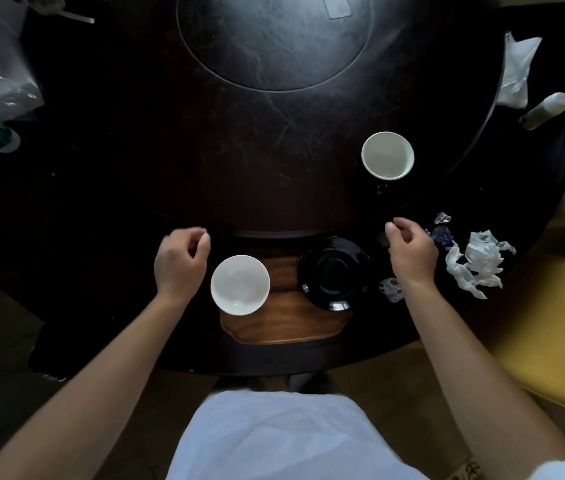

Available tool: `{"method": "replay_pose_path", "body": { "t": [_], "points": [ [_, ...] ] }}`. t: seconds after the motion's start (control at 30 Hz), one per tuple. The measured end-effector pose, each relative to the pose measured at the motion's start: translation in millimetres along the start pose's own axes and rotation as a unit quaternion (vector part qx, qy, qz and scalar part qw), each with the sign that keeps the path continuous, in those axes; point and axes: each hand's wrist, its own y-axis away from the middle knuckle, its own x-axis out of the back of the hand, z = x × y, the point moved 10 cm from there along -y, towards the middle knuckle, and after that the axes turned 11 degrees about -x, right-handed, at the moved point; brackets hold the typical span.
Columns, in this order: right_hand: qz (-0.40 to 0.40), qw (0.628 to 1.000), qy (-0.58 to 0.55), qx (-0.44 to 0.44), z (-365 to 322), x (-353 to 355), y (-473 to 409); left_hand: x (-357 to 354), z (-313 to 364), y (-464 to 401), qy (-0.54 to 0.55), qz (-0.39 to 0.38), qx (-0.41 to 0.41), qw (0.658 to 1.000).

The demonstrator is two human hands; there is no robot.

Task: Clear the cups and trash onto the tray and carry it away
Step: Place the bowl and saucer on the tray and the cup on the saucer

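Dark round table (101, 209) bears a brown wooden tray (284, 323) holding a white bowl-shaped cup (239, 285) and glossy black saucer (334, 273); left hand (179, 263) and right hand (411, 251) hover loosely curled, empty.

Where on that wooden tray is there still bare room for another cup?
The wooden tray shows bare wood between the white bowl on its left end and the black saucer on its right, and along its near edge. Right of the right hand it is crowded: crumpled tissue and wrappers.

A dark round desk (101, 202) carries a wooden tray (284, 320); beyond the tray a white cup (387, 155), right of the tray crumpled tissue (478, 261)
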Motion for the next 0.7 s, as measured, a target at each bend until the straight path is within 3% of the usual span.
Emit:
{"method": "replay_pose_path", "body": {
  "t": [0.1,0.17,0.37,0.7],
  "points": [
    [-0.013,0.999,-0.028,-0.01,-18.1,-13.0,-23.3,-20.9,33.7,-55.2,-0.088,-0.03,-0.135,0.986],
    [-0.025,0.999,-0.039,-0.016,-26.6,-22.7,-30.3,-41.5,40.7,-83.8,-0.14,-0.068,-0.172,0.973],
    [-0.033,0.995,-0.085,-0.04,-27.1,-41.9,-45.1,-89.9,35.4,-124.1,-0.218,-0.152,-0.207,0.942],
    [-0.111,0.956,-0.252,-0.099,-29.8,-57.3,-46.1,-95.9,26.0,-129.7,-0.234,-0.165,-0.195,0.938]
  ]
}}
